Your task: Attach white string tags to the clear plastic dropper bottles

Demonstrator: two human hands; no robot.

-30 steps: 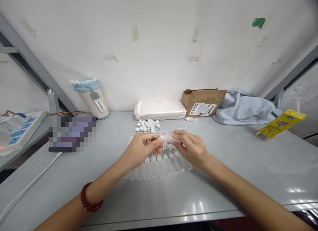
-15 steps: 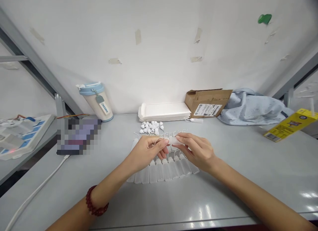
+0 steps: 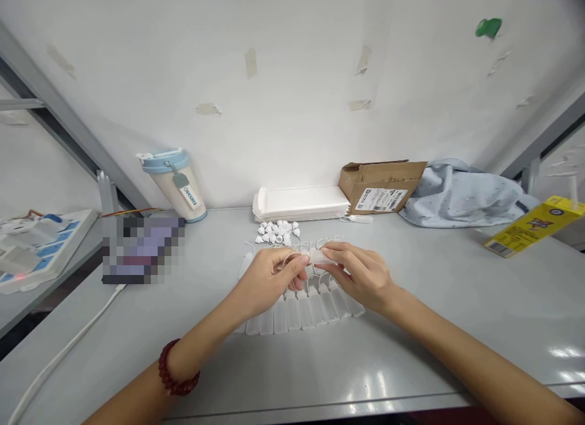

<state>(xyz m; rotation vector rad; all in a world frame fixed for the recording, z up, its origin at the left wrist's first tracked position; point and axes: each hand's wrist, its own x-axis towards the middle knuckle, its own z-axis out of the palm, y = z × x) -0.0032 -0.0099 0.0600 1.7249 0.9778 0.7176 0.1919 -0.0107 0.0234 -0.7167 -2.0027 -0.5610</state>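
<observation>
Both hands meet above the middle of the grey table (image 3: 411,327). My right hand (image 3: 359,274) pinches a small translucent plastic bottle (image 3: 319,257) lying sideways. My left hand (image 3: 269,278) pinches the bottle's left end, where its cap or tip sits between thumb and fingers. Under the hands lies a row of several similar translucent bottles (image 3: 301,308) side by side. A pile of small white caps (image 3: 278,231) rests just behind them.
At the back stand a blue-lidded cup (image 3: 174,185), a stack of white trays (image 3: 301,203), a cardboard box (image 3: 380,186) and a blue cloth (image 3: 461,194). A yellow carton (image 3: 532,225) lies at right, a power strip (image 3: 31,249) and white cable (image 3: 64,352) at left.
The hands keep the same hold on the small bottle; the fingers shift only slightly. The view has drifted a little.
</observation>
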